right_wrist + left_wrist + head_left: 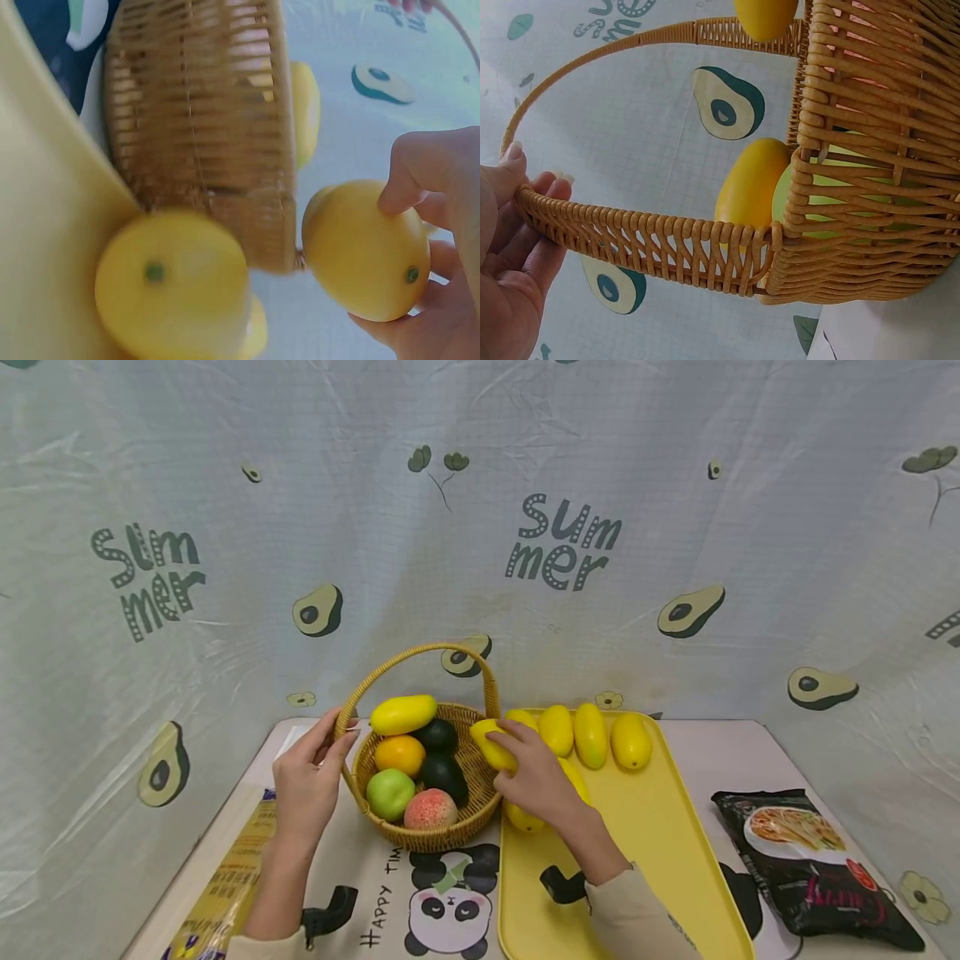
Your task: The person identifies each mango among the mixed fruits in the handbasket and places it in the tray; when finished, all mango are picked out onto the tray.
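A wicker basket [480,781] with a tall arched handle stands left of the yellow tray. The left hand [309,781] holds the near-left side of the handle [641,238] between thumb and fingers. Over the basket's right rim, the right hand [536,772] grips a yellow mango [367,251]. Inside the basket lie a long yellow mango [403,715], an orange [400,755], a green apple [391,794], a peach [431,810] and two dark avocados [442,777]. Several more mangoes [591,735] lie on the tray, some partly hidden by the right hand.
The yellow tray [637,860] reaches to the front edge of the view. A black noodle packet [817,868] lies at the right, and a long yellow packet [225,885] at the left. Behind the table hangs a printed curtain [375,510].
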Action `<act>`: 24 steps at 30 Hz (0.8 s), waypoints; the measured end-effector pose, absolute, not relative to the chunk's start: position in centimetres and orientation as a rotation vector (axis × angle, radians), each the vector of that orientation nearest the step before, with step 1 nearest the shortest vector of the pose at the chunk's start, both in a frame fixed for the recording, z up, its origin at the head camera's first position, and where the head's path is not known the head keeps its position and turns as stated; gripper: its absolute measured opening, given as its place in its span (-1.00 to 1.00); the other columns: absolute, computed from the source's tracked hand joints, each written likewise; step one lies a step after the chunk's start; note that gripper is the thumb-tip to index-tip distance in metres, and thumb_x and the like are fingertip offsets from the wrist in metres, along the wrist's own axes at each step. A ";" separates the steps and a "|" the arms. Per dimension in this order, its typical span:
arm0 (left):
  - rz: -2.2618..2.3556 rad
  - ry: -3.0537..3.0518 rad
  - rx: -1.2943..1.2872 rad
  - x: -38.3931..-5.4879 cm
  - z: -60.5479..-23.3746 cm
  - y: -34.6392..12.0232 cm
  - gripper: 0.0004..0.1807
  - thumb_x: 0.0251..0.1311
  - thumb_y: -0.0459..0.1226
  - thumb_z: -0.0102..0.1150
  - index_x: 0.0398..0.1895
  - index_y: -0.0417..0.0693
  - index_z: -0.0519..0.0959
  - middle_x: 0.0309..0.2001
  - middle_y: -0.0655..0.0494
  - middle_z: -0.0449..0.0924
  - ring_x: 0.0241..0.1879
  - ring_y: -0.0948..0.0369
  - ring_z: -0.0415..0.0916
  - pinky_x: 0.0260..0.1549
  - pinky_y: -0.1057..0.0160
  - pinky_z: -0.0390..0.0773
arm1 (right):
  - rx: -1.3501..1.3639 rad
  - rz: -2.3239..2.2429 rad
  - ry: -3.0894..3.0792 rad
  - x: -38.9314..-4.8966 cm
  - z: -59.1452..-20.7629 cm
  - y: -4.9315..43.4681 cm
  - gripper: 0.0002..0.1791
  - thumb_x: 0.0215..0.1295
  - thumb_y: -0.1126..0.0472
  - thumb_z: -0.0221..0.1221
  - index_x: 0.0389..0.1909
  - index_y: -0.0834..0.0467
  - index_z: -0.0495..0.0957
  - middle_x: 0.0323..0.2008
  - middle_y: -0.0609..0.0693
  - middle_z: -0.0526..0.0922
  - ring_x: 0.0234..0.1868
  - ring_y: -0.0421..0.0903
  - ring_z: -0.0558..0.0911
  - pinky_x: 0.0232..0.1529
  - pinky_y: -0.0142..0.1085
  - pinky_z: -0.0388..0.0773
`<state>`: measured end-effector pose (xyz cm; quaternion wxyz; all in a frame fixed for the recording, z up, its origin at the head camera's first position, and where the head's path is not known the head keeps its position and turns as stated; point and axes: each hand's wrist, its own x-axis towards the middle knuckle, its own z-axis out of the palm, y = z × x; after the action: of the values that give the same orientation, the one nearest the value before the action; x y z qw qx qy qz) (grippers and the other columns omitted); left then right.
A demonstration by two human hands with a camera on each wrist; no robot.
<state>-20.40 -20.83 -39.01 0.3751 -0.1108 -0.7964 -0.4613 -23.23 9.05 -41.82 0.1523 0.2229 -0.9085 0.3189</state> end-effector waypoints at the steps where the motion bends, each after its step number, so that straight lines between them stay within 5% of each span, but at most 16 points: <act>1: -1.185 -2.037 -0.283 -20.4 -39.0 -20.8 -0.56 0.25 -0.38 0.28 0.22 -0.09 0.59 -0.06 -0.08 0.74 -0.09 0.68 0.53 -0.11 0.69 0.52 | 0.638 0.908 -2.596 -23.2 -41.9 9.6 -0.37 0.04 0.34 0.21 0.24 0.04 0.56 0.37 0.05 0.44 0.37 0.08 0.42 0.29 -0.02 0.51; 15: -1.196 -2.039 -0.265 -20.3 -39.0 -20.9 -0.54 0.25 -0.39 0.26 0.24 -0.09 0.58 -0.04 -0.10 0.74 -0.10 0.70 0.53 -0.13 0.69 0.53 | 0.458 0.920 -2.519 -21.1 -42.9 15.3 -0.42 0.04 0.37 0.25 0.17 0.06 0.60 0.37 0.02 0.45 0.38 0.10 0.42 0.02 -0.09 0.59; 20: -1.195 -2.033 -0.272 -20.3 -39.0 -20.9 -0.55 0.24 -0.40 0.27 0.23 -0.11 0.58 -0.05 -0.10 0.74 -0.10 0.69 0.53 -0.15 0.69 0.54 | 0.375 0.993 -2.480 -20.3 -44.3 17.1 -0.43 0.05 0.41 0.24 0.17 0.10 0.60 0.36 0.05 0.45 0.36 0.13 0.43 -0.42 -0.36 0.46; 24: -1.199 -2.021 -0.284 -20.4 -38.9 -20.8 -0.56 0.25 -0.40 0.26 0.22 -0.10 0.59 -0.06 -0.10 0.74 -0.10 0.67 0.52 -0.12 0.70 0.52 | 0.301 0.979 -2.456 -19.9 -45.5 18.7 -0.43 0.04 0.42 0.24 0.16 0.12 0.61 0.34 0.06 0.47 0.33 0.16 0.46 -0.37 -0.32 0.46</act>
<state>-20.45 -20.78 -38.94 0.3778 -0.1110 -0.7906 -0.4690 -19.94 18.73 -45.46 0.2382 0.1100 -0.8964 0.3574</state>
